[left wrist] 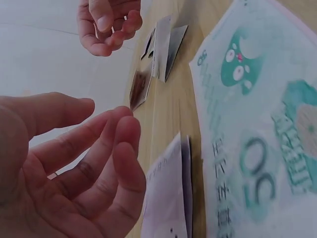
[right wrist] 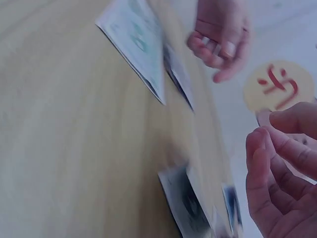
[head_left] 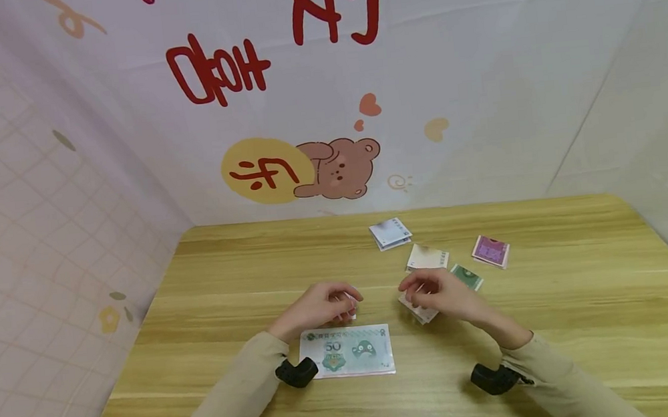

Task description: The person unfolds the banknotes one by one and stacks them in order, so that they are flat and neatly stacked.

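Observation:
My left hand (head_left: pixel 321 305) hovers over a small folded pinkish note (head_left: pixel 352 306), its fingers loosely bent with nothing between them. In the left wrist view the thumb stands apart from the fingers of the left hand (left wrist: pixel 84 163), and the folded note (left wrist: pixel 166 193) lies below. Nearer to me is a flat green-and-white play banknote (head_left: pixel 349 361) marked 50. My right hand (head_left: pixel 444 295) is held above another folded note (head_left: pixel 419 312) and partly covers it. Its bent fingers (right wrist: pixel 257 163) hold nothing in the right wrist view.
Behind the right hand lie a folded cream note (head_left: pixel 427 256), a green one (head_left: pixel 467 277) and a purple one (head_left: pixel 491 251). A whitish-blue folded note (head_left: pixel 390 232) sits farther back on the wooden table (head_left: pixel 243 264). A printed white backdrop (head_left: pixel 478 74) rises behind it.

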Action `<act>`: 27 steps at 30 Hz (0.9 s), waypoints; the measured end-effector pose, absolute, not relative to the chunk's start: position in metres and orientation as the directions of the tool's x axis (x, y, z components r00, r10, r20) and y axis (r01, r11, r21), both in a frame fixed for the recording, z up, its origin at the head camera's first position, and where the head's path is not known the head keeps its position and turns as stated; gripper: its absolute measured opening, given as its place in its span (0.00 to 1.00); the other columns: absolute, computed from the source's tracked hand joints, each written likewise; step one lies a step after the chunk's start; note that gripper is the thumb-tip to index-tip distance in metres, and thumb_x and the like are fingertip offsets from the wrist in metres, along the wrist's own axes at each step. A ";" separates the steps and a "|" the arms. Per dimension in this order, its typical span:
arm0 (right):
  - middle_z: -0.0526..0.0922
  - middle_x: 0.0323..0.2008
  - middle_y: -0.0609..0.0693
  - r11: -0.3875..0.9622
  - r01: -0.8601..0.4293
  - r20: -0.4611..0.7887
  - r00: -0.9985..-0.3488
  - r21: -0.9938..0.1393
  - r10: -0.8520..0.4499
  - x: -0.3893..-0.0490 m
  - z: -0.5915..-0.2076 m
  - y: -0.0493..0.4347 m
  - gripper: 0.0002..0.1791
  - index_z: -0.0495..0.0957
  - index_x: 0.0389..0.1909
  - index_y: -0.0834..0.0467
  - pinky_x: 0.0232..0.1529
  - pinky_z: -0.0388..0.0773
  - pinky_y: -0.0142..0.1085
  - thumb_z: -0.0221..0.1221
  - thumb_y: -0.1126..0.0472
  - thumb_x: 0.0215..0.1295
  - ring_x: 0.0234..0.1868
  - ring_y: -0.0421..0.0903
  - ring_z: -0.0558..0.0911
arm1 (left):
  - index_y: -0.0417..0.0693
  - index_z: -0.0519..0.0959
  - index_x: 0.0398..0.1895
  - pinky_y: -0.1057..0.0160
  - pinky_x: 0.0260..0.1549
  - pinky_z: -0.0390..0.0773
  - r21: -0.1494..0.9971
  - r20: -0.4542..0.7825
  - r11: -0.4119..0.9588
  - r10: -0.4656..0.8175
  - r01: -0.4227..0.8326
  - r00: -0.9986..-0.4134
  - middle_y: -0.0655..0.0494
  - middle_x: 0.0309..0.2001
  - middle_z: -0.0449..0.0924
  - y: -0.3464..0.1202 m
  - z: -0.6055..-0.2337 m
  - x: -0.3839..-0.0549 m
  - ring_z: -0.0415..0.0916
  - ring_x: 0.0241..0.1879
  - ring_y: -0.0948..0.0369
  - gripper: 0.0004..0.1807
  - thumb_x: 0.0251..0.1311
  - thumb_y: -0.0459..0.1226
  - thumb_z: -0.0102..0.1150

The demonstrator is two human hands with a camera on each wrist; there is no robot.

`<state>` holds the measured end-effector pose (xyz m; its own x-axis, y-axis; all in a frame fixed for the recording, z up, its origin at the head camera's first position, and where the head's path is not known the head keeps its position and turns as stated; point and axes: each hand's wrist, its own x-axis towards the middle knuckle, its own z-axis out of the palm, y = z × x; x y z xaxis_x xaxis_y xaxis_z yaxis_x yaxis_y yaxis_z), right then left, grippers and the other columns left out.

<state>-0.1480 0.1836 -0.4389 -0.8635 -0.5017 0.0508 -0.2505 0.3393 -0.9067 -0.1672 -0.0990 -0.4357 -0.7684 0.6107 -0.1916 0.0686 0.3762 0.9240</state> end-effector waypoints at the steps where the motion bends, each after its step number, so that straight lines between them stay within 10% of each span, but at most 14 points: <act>1: 0.81 0.34 0.60 0.332 -0.237 0.051 -0.873 -0.913 -0.484 -0.149 -0.438 0.188 0.10 0.77 0.44 0.71 0.30 0.75 0.30 0.57 0.71 0.63 0.33 0.43 0.78 | 0.33 0.79 0.48 0.56 0.32 0.79 0.927 -0.193 0.371 0.610 0.061 -0.769 0.41 0.32 0.80 -0.096 -0.436 -0.169 0.79 0.32 0.48 0.12 0.67 0.30 0.51; 27: 0.82 0.37 0.60 0.577 -0.164 0.076 -0.982 -0.800 -0.173 -0.184 -0.458 0.255 0.11 0.78 0.44 0.71 0.35 0.74 0.30 0.61 0.70 0.62 0.41 0.54 0.79 | 0.31 0.79 0.48 0.55 0.41 0.81 0.960 -0.186 0.277 0.525 -0.040 -0.830 0.38 0.41 0.81 -0.025 -0.450 -0.196 0.80 0.40 0.47 0.12 0.66 0.30 0.56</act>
